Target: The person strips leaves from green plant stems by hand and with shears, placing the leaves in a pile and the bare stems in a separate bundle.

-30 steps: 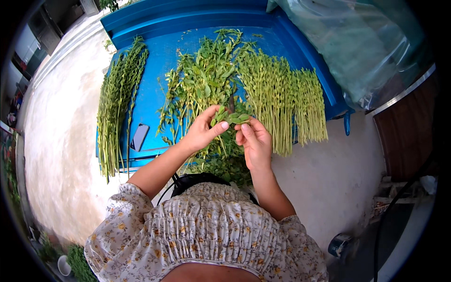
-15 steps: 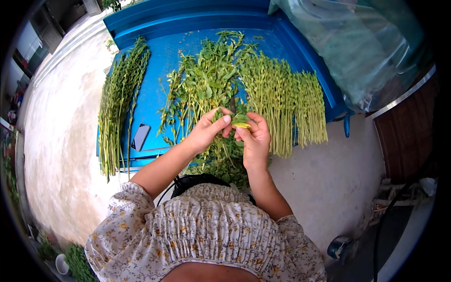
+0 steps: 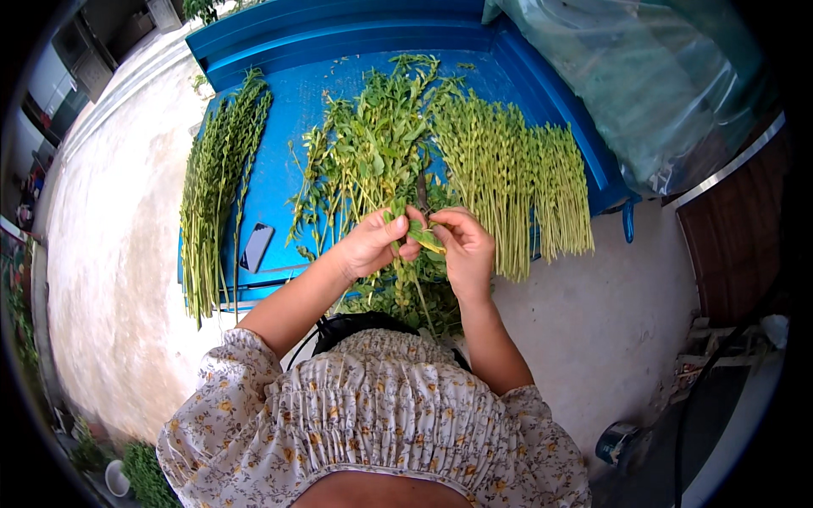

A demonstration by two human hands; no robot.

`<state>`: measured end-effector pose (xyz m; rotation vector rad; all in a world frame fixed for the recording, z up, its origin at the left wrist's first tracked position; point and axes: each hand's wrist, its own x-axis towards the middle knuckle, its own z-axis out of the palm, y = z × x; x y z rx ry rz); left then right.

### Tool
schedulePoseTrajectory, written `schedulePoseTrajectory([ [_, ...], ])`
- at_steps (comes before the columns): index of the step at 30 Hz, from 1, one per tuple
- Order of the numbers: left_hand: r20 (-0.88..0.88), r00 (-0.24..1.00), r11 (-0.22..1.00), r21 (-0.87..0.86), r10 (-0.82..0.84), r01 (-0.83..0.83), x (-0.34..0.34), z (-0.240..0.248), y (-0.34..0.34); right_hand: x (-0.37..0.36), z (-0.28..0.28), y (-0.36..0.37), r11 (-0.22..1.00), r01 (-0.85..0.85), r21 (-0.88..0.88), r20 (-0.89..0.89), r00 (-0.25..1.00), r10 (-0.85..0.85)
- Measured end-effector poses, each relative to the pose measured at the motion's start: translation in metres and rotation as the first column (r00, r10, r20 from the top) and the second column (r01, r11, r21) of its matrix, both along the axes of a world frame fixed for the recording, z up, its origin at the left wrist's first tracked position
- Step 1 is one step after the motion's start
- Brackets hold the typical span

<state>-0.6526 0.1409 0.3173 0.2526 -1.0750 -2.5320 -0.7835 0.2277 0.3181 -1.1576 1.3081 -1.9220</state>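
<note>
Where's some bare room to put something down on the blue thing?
The widest bare patch of the blue metal platform lies between the long green stalk bundle and the leafy green pile in the middle, beyond the grey rectangular phone. Another borders the blue back wall, behind the pale green stalks. It's crowded around the left hand and right hand.

On platform (image 3: 288, 110): stem bundle (image 3: 220, 182) left, phone (image 3: 256, 246) beside it, plant heap (image 3: 377, 140) middle, stem rows (image 3: 491, 169) right.

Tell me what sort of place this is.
Probably an outdoor yard, perhaps at a farm or home: bright, pale ground lies beside a blue platform with raised edges, on which green stalks are laid out.
</note>
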Motion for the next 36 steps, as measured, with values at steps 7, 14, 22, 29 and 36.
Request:
schedulePoseTrajectory([
  [7, 0.082, 0.996, 0.991, -0.129, -0.018, 0.028, 0.001, 0.011, 0.004, -0.022, 0.031, 0.005, 0.996, -0.067, 0.051, -0.332, 0.940, 0.080],
  [14, 0.093, 0.991, 0.985, -0.134, -0.094, 0.106, 0.001, 0.017, 0.004, -0.033, 0.041, 0.004, 0.982, -0.119, 0.149, -0.485, 0.856, 0.177],
  [22, 0.140, 0.988, 0.975, -0.200, -0.067, 0.094, -0.001, 0.016, 0.003, -0.021, 0.034, 0.003, 0.995, 0.095, 0.025, -0.606, 0.793, -0.060],
  [29, 0.172, 0.985, 0.970, -0.240, -0.002, 0.044, 0.002, 0.015, 0.005, -0.033, 0.035, 0.010, 0.947, -0.229, 0.224, -0.301, 0.908, 0.290],
  [36, 0.139, 0.990, 0.967, -0.252, 0.012, 0.024, 0.001, 0.007, 0.002, -0.041, 0.022, 0.013, 0.859, -0.467, 0.212, 0.077, 0.884, 0.462],
])
